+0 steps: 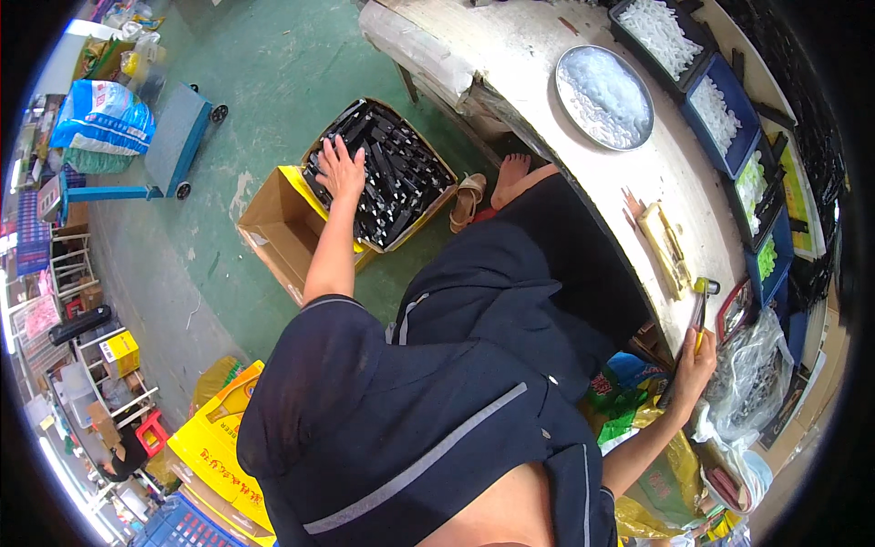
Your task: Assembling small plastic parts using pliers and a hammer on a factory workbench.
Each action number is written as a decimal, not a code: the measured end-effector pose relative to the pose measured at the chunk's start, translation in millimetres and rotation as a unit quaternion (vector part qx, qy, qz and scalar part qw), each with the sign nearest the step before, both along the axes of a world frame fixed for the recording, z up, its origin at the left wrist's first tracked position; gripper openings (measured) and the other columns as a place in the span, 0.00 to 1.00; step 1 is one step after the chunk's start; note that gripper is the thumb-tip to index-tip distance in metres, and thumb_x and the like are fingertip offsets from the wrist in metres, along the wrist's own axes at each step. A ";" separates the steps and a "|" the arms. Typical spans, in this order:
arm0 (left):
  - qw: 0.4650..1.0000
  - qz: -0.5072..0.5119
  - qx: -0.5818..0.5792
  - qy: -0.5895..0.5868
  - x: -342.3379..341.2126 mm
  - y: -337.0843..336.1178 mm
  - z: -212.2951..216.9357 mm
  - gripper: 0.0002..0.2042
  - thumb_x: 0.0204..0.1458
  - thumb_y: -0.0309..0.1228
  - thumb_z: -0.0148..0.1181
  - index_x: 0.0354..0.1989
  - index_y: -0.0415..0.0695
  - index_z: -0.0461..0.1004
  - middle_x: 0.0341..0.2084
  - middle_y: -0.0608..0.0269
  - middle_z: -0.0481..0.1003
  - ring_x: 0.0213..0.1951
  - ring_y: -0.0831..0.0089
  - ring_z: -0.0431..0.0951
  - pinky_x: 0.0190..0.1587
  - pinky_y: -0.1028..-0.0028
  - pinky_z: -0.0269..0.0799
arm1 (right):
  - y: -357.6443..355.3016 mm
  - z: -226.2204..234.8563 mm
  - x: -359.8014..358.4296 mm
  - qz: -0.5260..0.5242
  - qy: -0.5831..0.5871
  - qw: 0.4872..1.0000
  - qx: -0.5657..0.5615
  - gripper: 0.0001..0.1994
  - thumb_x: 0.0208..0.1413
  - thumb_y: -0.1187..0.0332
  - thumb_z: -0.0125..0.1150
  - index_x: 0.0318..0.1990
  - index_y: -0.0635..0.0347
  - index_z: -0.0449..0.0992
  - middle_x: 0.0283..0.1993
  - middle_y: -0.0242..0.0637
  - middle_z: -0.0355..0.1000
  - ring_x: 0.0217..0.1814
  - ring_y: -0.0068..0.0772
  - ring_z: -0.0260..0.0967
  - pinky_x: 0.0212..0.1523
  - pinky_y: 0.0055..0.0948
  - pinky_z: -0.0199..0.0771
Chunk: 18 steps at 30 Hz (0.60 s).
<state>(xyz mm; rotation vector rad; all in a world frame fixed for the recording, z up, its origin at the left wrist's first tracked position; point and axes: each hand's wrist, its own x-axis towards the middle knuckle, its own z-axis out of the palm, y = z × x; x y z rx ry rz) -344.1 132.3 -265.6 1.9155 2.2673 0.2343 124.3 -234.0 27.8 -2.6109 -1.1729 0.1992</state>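
My left hand (pixel 342 171) reaches out with its fingers spread, over the edge of a cardboard box (pixel 421 230) filled with slim black pieces (pixel 392 173) that have pale ends. It holds nothing that I can see; whether its fingertips touch the pieces I cannot tell. At the bench's near right edge, my right hand (pixel 695 363) is closed round the handle of a small hammer (pixel 705 287) with a yellowish head. Just beyond the hammer lies a long yellowish block (pixel 668 248), slotted along its top, on the pale worktop (pixel 602 196).
A round metal tray (pixel 645 128) of small translucent parts sits on the bench. Dark bins (pixel 729 164) with white and green parts line its far side. An open carton (pixel 273 214) stands beside the filled box. A blue trolley (pixel 178 146) is farther left; plastic bags (pixel 752 365) crowd the right.
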 end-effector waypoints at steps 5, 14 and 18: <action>0.987 -0.017 -0.156 0.021 16.3 45.0 3.6 0.34 0.52 0.54 0.41 0.65 0.53 0.42 0.66 0.63 0.36 0.65 0.53 0.37 0.57 0.39 0.40 | -5.8 -6.5 3.1 0.005 -0.022 0.999 -0.031 0.12 0.56 0.67 0.50 0.36 0.70 0.70 0.33 0.46 0.67 0.34 0.46 0.66 0.36 0.34 0.64; 0.970 -0.068 -0.213 0.091 12.4 60.8 -2.7 0.39 0.50 0.58 0.41 0.65 0.53 0.36 0.66 0.64 0.32 0.65 0.51 0.35 0.58 0.38 0.35 | 2.5 -8.2 2.3 -0.002 0.000 0.999 -0.043 0.12 0.56 0.67 0.51 0.37 0.70 0.70 0.34 0.47 0.67 0.36 0.46 0.67 0.37 0.34 0.64; 0.992 -0.085 -0.081 0.050 11.0 45.7 3.6 0.32 0.51 0.53 0.45 0.63 0.55 0.48 0.65 0.61 0.39 0.64 0.51 0.40 0.56 0.37 0.38 | 5.5 -5.6 -0.4 -0.007 -0.009 0.999 -0.048 0.12 0.56 0.66 0.51 0.37 0.70 0.70 0.35 0.46 0.68 0.36 0.45 0.67 0.37 0.34 0.65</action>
